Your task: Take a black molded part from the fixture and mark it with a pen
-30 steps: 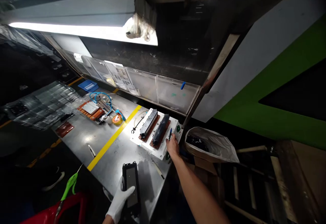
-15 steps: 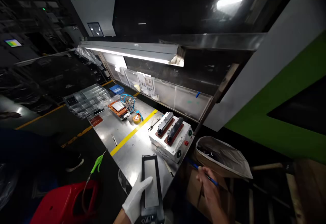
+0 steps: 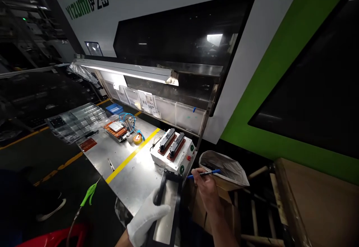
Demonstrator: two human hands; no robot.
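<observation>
Head view of a metal workbench (image 3: 131,172) standing before a white and green moulding machine (image 3: 252,71). The gloved left hand (image 3: 147,217) is clasped around the left long edge of a black rectangular frame panel (image 3: 168,209), thumb lying across its front face, and holds it above the near right corner of the bench, its far short end pointing toward a white fixture box (image 3: 171,157). The panel appears stiff and light: a thin dark rim around a pale glossy centre. That centre probably marks or scratches easily and would be slippery under a bare finger, so the long rims look the safer places to grip, as the glove does here. The bare right hand (image 3: 206,187) pinches a blue pen (image 3: 203,173) between thumb and fingertips, just off the bench's right edge and beside the panel's far end. The fixture box sits at the right edge and carries two dark bars on red bases. A yellow stripe (image 3: 131,157) crosses the bench; beyond it lie an orange jig (image 3: 115,130) with blue tubing and a roll of tape (image 3: 137,139). Clear trays (image 3: 75,119) overhang the far left corner. A lined waste bin (image 3: 224,168) stands to the right, a green-handled tool (image 3: 89,194) to the near left. The room is dim, lit by a strip lamp (image 3: 126,74).
</observation>
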